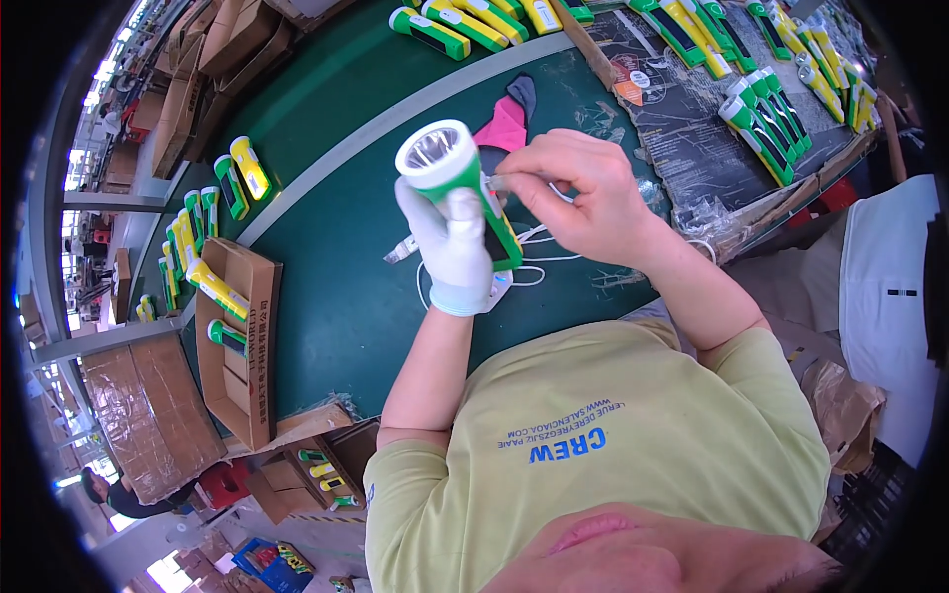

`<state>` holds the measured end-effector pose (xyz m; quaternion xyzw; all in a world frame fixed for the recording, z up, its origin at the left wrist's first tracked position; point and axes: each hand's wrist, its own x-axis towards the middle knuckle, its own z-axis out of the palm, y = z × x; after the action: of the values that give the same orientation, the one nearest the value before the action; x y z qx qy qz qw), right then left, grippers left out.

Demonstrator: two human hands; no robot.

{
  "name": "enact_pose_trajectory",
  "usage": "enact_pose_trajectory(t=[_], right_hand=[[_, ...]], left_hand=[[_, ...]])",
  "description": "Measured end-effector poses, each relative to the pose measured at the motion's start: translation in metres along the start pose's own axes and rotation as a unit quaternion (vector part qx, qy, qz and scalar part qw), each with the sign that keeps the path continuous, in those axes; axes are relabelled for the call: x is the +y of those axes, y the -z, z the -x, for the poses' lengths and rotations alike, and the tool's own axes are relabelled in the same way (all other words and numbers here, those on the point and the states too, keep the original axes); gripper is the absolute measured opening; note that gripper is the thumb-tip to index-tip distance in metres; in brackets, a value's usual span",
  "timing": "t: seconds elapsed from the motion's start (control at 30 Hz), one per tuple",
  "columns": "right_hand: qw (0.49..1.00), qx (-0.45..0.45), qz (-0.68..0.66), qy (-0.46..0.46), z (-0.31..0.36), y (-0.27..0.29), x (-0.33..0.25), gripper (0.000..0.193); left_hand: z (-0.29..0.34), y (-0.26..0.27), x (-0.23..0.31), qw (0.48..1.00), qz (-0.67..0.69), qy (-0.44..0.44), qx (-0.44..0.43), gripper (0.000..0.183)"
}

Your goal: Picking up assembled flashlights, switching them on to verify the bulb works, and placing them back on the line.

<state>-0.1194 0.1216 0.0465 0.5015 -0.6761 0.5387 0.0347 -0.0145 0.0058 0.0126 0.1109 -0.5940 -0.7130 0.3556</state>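
My left hand [447, 242], in a white glove, is wrapped round a green and white flashlight [457, 176]. The flashlight's round reflector end points up and a dark panel shows on its lower side. With bare thumb and fingers, my right hand [591, 198] pinches a small pale cable plug [497, 183] against the flashlight's side. My fingers partly cover the plug. White cable [529, 282] loops on the green table [336, 287] below both hands. A loose connector [400, 250] lies left of the glove. Behind the flashlight is a pink and grey cloth [508, 121].
Several green or yellow flashlights [766, 128] lie on a dark cardboard sheet [662, 138] at the right. More flashlights [455, 25] lie beyond a grey rail [381, 117]. At the left, an open carton [259, 356] holds flashlights. Someone in white [895, 296] is at the right.
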Motion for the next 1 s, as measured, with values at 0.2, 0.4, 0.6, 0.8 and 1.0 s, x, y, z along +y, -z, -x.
enact_pose_trajectory(t=[0.2, 0.4, 0.6, 0.8, 1.0], right_hand=[[0.999, 0.006, 0.017, 0.039, 0.005, 0.000, -0.001, 0.009], [0.963, 0.109, -0.182, -0.166, 0.017, 0.033, 0.005, 0.010], [0.989, -0.002, -0.009, 0.145, 0.005, 0.018, 0.012, 0.038], [0.985, -0.062, -0.030, -0.159, 0.001, -0.001, 0.036, 0.020], [0.967, 0.005, -0.034, -0.253, -0.003, -0.003, 0.042, 0.027]], left_hand=[[0.004, -0.001, 0.007, 0.996, 0.036, 0.083, -0.017, 0.053], [-0.032, 0.036, 0.013, 0.967, 0.126, 0.222, 0.019, 0.050], [-0.029, 0.044, 0.011, 0.799, 0.124, 0.455, -0.373, 0.065], [-0.064, 0.042, 0.022, 0.817, -0.174, 0.399, -0.378, 0.065], [-0.043, 0.019, 0.049, 0.757, -0.544, -0.172, -0.318, 0.064]])
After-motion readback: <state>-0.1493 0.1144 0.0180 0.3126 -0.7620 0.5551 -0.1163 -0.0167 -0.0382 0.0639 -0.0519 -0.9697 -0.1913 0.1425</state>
